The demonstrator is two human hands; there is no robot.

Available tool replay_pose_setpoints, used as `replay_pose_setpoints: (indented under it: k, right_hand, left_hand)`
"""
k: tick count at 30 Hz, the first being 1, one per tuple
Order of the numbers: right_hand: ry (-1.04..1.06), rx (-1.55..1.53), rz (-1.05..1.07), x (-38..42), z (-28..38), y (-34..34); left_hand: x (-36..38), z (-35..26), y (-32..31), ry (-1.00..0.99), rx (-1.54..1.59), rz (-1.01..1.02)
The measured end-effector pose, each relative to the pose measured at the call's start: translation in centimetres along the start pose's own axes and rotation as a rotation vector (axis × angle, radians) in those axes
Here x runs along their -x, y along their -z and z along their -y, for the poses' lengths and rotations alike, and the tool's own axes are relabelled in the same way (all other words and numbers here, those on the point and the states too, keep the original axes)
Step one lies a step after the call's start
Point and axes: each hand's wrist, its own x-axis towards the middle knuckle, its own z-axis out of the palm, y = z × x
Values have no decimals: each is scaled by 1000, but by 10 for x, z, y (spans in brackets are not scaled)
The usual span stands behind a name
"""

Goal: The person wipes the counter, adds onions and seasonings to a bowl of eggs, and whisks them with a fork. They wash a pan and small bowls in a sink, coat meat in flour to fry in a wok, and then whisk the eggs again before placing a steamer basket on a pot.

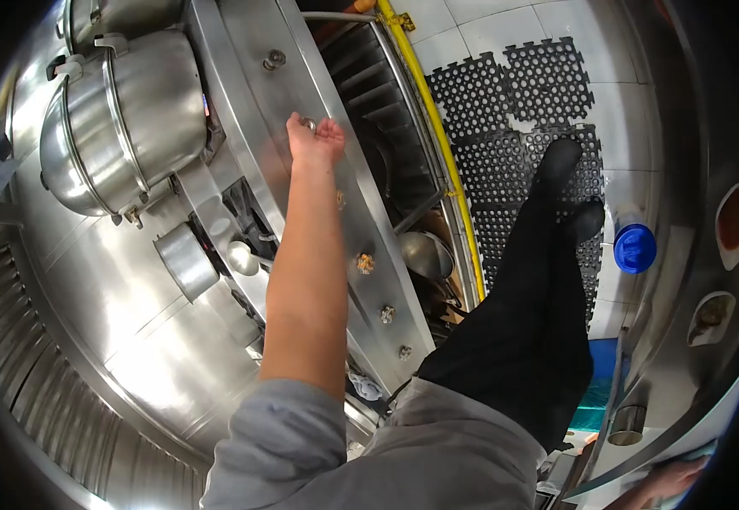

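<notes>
My left hand (316,142) reaches out from a grey sleeve over the stove's steel front panel (254,89). Its thumb and fingers are closed on a small metal stove knob, mostly hidden by the hand. More knobs line the same panel: a bare metal one (275,59) beyond the hand and a rusty orange one (365,263) on the near side. Beside my forearm, on the stove top, are a round metal ladle bowl (240,257) and a small steel pot (186,262). My right hand does not show.
A large lidded steel pot (161,110) lies left of the panel. A yellow rail (446,153) edges the stove's underside, with a metal bowl (424,255) inside. Black mats (480,153) and a blue-lidded container (635,248) are on the floor. What looks like another person's hand (679,476) shows lower right.
</notes>
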Motion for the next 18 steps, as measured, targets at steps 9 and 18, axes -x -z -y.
replay_pose_setpoints:
  k: [9,18]
  right_hand:
    - [-11,-28,-38,1,26,8]
    - [-103,-188,-30,7,57,12]
  left_hand:
    - [-15,-6,-1,96,74,93]
    - [-7,1,4,49,82,166]
